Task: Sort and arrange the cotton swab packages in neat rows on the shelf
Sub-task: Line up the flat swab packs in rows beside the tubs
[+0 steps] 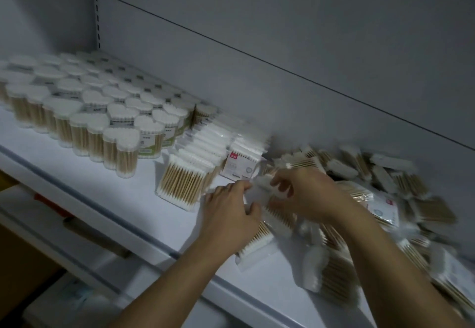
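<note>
Head view: on the smooth white shelf [123, 194], the left hand [231, 210] and right hand [307, 194] both pinch a flat, clear plastic swab packet [279, 216] of wooden sticks with fluffy tips. Just left stands a row of packets [189, 181], with heart-shaped clear tubs [97, 122] farther left. A loose heap [385, 186] sprawls to the right.

One swab packet [260, 191] between left hand [231, 216] and right hand [309, 194] above shelf [123, 199]

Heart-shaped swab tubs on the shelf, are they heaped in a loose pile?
No, the heart-shaped tubs stand upright in neat rows; the loose heap is flat packs farther right.
</note>
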The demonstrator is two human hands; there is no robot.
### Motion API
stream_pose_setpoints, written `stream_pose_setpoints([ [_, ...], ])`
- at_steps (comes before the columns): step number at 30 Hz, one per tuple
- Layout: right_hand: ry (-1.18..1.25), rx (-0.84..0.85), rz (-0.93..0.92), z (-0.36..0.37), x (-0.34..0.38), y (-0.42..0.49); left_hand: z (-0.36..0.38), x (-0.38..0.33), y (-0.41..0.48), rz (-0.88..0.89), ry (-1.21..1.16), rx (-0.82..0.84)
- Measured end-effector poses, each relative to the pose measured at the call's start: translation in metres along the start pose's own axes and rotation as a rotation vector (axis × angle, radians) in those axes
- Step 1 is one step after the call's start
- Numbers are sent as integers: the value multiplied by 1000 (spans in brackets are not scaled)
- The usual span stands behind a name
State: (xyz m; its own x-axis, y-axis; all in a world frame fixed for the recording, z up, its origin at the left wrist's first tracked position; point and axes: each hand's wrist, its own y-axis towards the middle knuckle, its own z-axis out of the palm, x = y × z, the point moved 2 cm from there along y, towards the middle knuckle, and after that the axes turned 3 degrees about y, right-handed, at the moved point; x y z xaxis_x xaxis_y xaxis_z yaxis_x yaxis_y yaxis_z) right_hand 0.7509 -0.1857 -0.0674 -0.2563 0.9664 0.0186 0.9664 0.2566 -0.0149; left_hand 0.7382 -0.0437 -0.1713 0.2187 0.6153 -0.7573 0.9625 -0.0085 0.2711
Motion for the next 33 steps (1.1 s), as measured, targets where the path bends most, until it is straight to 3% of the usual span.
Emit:
stream_pose_setpoints([
  [5,-212,117,15,17,2,-9,2,0,2,-8,0,38],
  [13,-194,14,17,23,-1,1,-2,-2,2,3,-117,9],
  [15,-31,-49,46,12,-6,1,-3,-1,1,-8,-196,-24],
  [18,544,-155,108,-10,-18,2,-3,-4,0,46,-254,-30],
  [21,803,-59,33,-20,-13,6,-5,-5,0,33,-288,-75],
  [23,746,-56,-20,-20,-6,15,-6,-2,0,-6,-271,-106],
  [28,560,-277,-19,-26,2,46,0,-1,-2,-26,-115,-64],
  [33,397,-285,-120,-16,24,62,2,0,-1,-10,10,-87],
])
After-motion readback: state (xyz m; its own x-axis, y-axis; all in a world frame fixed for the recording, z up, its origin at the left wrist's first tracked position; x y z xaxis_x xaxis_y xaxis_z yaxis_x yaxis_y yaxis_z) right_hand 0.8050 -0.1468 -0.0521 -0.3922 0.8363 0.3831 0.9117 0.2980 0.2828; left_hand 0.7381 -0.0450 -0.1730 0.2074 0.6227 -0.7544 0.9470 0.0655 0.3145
